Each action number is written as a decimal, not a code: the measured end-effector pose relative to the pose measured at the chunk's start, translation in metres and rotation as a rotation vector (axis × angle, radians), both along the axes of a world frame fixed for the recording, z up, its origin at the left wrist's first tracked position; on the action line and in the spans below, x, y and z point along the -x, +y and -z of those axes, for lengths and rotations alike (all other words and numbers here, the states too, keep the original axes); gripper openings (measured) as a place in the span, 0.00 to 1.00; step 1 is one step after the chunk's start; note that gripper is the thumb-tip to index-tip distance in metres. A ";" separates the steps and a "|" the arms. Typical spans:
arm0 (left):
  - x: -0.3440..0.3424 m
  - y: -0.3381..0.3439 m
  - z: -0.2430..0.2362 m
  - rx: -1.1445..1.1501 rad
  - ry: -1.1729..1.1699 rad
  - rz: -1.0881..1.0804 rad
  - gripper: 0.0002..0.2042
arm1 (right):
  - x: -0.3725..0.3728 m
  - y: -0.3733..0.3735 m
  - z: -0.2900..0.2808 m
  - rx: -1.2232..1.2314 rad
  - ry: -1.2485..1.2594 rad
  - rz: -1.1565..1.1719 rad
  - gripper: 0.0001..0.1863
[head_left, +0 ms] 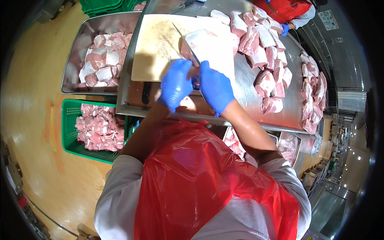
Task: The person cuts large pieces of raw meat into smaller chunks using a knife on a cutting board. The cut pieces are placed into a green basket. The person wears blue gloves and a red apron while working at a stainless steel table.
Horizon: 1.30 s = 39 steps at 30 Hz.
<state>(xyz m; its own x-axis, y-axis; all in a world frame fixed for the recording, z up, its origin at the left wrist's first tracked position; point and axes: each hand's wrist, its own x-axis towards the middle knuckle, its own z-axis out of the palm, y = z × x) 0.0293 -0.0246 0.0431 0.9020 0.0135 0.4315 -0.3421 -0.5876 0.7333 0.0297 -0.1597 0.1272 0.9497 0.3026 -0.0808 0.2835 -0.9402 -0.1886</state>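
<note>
A long knife points up and to the left over the cutting board, its blade crossing a large slab of pale meat. My right hand, in a blue glove, is closed round the knife at its near end. Close by on the left, my gloved left hand has its fingers curled in toward the knife. Whatever it holds is hidden. Between both hands shows a small dark object with a red spot, too covered to name.
Many meat blocks lie right of the board on the steel table, with another row beyond. At left stand a steel tub of meat and a green crate of trimmings. A co-worker's gloved hand is at the far right.
</note>
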 end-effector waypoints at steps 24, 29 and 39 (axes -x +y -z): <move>0.062 0.181 0.072 -0.110 0.050 -0.431 0.17 | 0.056 -0.064 0.007 -0.041 0.032 0.012 0.09; -0.037 -0.006 0.003 -0.254 0.010 -0.119 0.12 | 0.018 -0.023 -0.006 -0.183 -0.156 0.004 0.09; -0.029 0.048 0.036 -0.006 0.072 -0.136 0.06 | 0.049 -0.099 0.031 -0.144 -0.089 0.172 0.10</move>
